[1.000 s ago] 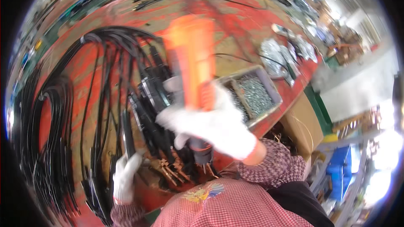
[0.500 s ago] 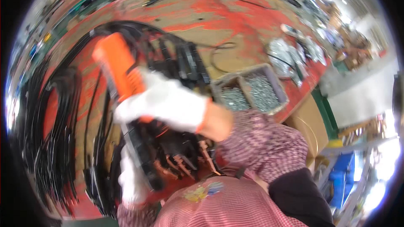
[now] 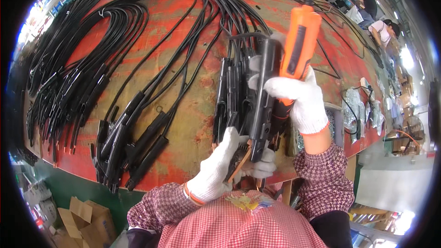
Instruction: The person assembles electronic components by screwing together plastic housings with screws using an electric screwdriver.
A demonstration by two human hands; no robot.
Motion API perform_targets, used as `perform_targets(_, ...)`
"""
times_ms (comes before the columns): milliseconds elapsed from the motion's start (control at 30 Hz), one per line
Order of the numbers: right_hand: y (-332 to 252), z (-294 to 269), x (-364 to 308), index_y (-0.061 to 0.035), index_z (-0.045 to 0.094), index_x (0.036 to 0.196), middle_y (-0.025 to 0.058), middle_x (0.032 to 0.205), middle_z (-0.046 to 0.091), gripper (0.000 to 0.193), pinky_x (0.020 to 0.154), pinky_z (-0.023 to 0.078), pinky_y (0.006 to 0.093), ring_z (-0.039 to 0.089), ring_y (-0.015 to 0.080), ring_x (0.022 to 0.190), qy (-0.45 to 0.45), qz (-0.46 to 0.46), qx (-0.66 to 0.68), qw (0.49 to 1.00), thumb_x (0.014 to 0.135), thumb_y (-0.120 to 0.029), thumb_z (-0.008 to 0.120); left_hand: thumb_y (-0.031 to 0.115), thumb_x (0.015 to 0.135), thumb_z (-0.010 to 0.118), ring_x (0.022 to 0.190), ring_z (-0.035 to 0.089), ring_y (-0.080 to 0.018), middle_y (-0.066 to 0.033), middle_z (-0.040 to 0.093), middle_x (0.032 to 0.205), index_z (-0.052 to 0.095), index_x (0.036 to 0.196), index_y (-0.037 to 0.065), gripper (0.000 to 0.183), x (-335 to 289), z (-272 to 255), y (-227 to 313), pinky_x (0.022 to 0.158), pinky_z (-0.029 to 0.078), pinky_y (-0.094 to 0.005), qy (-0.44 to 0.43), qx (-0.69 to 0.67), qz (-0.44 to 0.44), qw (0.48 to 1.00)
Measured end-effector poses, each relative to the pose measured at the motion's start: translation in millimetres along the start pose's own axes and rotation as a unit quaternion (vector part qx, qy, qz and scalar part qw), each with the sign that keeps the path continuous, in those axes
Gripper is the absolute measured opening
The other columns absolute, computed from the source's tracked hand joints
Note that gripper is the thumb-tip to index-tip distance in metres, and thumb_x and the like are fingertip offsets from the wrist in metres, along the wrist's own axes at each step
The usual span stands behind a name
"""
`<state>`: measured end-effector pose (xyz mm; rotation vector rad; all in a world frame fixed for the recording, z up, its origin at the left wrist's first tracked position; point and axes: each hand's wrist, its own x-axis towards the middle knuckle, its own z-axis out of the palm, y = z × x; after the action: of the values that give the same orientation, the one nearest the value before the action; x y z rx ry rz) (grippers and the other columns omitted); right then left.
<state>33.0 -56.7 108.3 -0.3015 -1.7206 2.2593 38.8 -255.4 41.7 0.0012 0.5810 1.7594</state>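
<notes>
My right hand (image 3: pixel 305 103), in a white glove, grips an orange and black electric screwdriver (image 3: pixel 301 41), its cord rising from the top and its lower end pointing down. A long black cable handle (image 3: pixel 264 101) stands upright beside the screwdriver. Near the table's front edge, my left hand (image 3: pixel 218 167), also gloved, is closed around the lower end of that handle, where a copper strip (image 3: pixel 241 161) shows. Some fingertips are hidden behind the parts. More black handles (image 3: pixel 229 87) with cables lie just left of it.
Bundles of black cables (image 3: pixel 115 23) with handles cover the table's left side. A loose group of handles (image 3: pixel 133 140) lies left of my left hand. Clear plastic bags (image 3: pixel 353 110) sit at right, beside a partly hidden tray of small metal parts. Cardboard boxes (image 3: pixel 89 220) stand below left.
The view has swung, and my right hand with the screwdriver now appears farther right, the tool more upright. My left hand now shows clearly, on the lower end of a black handle.
</notes>
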Motion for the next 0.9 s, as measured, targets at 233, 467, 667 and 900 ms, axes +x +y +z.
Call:
perform_targets(233,10,0,-14,-0.006,0.045,0.14,0.0182,0.109,0.068,0.073,0.076,0.059,0.0383,0.072,0.031,0.086,0.032,0.0,0.027,0.999,0.072,0.002,0.068,0.057,0.104,0.022,0.055,0.063,-0.0245,-0.0171,0.069,0.076,0.063,0.11,-0.006,0.076,3,-15,11,0.054,0.053,-0.0342,0.053,0.17,-0.022,0.984)
perform_targets(467,8,22,-35,-0.0085,0.038,0.145,0.0211,0.116,0.064,0.077,0.078,0.06,0.0418,0.071,0.033,0.093,0.01,-0.019,0.091,0.996,0.074,0.004,0.067,0.059,0.103,0.026,0.072,0.07,-0.0329,-0.024,0.07,0.096,0.06,0.119,-0.003,0.072,20,1,9,0.063,0.059,-0.0415,-0.097,-0.127,-0.039,0.986)
perform_targets(667,19,17,-42,-0.0124,0.029,0.152,0.022,0.125,0.059,0.076,0.07,0.063,0.0366,0.069,0.0287,0.096,0.067,-0.039,0.053,0.996,0.083,-0.002,0.058,0.059,0.103,0.027,0.048,0.06,-0.0192,-0.0127,0.067,0.07,0.065,0.107,-0.001,0.071,9,32,18,0.041,0.049,-0.0277,0.044,-0.024,0.028,0.998)
perform_targets(900,26,18,-51,-0.0068,0.037,0.145,0.0231,0.12,0.062,0.07,0.078,0.062,0.0446,0.069,0.0345,0.096,0.093,-0.058,0.035,0.993,0.079,0.0,0.062,0.07,0.098,0.024,0.031,0.035,-0.0148,-0.0055,0.046,0.048,0.065,0.097,-0.001,0.082,1,15,24,0.029,0.028,-0.0274,0.006,-0.019,-0.05,0.999)
